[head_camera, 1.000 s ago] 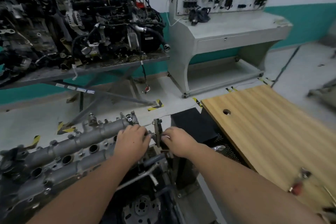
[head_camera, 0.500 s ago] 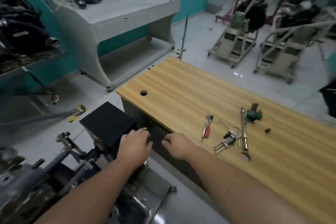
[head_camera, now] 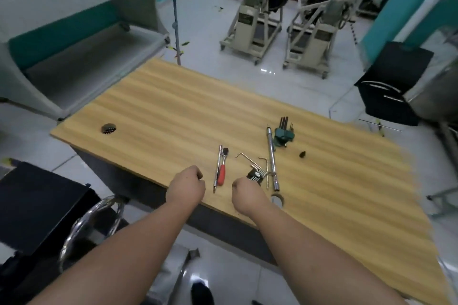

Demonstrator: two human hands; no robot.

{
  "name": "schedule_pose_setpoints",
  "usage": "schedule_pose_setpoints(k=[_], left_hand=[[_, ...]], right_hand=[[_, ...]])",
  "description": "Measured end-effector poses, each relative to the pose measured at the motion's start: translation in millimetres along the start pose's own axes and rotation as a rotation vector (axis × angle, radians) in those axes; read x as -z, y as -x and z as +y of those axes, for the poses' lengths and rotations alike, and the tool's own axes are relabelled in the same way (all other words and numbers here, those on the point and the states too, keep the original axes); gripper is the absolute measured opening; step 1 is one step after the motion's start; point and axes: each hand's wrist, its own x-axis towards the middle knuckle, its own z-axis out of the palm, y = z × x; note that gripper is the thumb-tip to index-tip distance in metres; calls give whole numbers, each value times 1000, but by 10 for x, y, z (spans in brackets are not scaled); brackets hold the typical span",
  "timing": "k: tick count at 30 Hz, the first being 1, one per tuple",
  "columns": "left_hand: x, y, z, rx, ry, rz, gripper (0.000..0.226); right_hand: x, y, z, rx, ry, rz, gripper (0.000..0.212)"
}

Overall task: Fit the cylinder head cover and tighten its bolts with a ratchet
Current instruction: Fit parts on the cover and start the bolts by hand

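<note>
Two hands, left [head_camera: 187, 187] and right [head_camera: 245, 193], fingers curled, empty, above red-handled steel ratchet [head_camera: 222, 168] on wood-grain table [head_camera: 153, 111].

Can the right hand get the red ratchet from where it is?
Probably yes. The ratchet lies bare on the table, between the left hand and right hand, with nothing covering it.

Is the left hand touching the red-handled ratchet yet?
Apart. The head view shows bare wood between the left hand and the ratchet.
</note>
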Motion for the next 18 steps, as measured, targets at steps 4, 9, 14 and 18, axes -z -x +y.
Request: schedule_pose_setpoints(k=[4, 9, 14, 18], left_hand=[[-331, -546, 162, 106, 48, -64, 27], [-661, -932, 146, 137, -16, -149, 18], [-854, -1102, 145, 85, -111, -197, 16], [-909, -1213, 166, 66, -182, -222, 17]], right_hand=[[43, -562, 44, -48, -68, 15, 40], [-16, -1194, -60, -86, -71, -57, 10], [-216, -1550, -129, -198, -127, -71, 22], [-279, -1709, -120, -203, -154, -45, 18]])
